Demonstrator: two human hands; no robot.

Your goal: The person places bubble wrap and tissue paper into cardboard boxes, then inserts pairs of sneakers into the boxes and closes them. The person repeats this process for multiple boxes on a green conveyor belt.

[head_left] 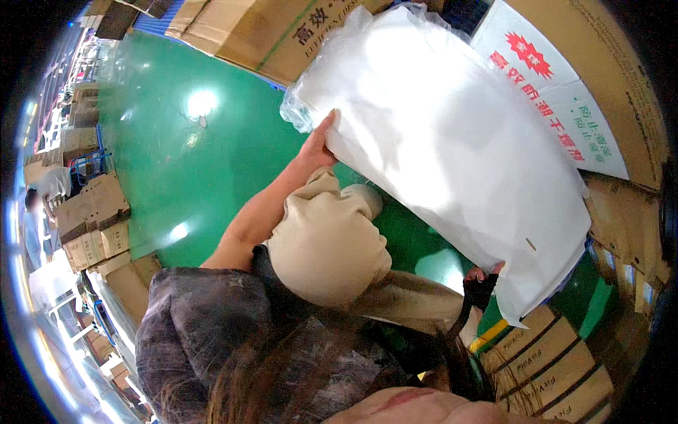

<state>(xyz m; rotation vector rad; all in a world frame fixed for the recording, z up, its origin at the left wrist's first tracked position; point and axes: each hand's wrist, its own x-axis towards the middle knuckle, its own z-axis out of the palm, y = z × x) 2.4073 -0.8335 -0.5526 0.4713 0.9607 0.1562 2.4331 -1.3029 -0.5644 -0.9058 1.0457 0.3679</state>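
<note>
A large white sheet bundle (452, 134) lies aslant before me, with crinkled clear plastic (300, 106) along its far left end. Whether it is one thick sheet or a stack, I cannot tell. My left hand (318, 145) grips its left edge, thumb on top and the other fingers hidden beneath. At the near right corner, my right hand (484, 279), partly covered in black, is closed on the bundle's edge. That corner hangs down in a point close to the hand. A small brown mark (531, 244) shows on the white surface.
Cardboard boxes (240, 35) stand beyond the bundle, and a white printed carton (558, 99) is at the far right. Dark-striped brown boxes (547, 360) sit at the near right. Green floor (169, 141) stretches left toward more cartons (95, 208) and another person (53, 187).
</note>
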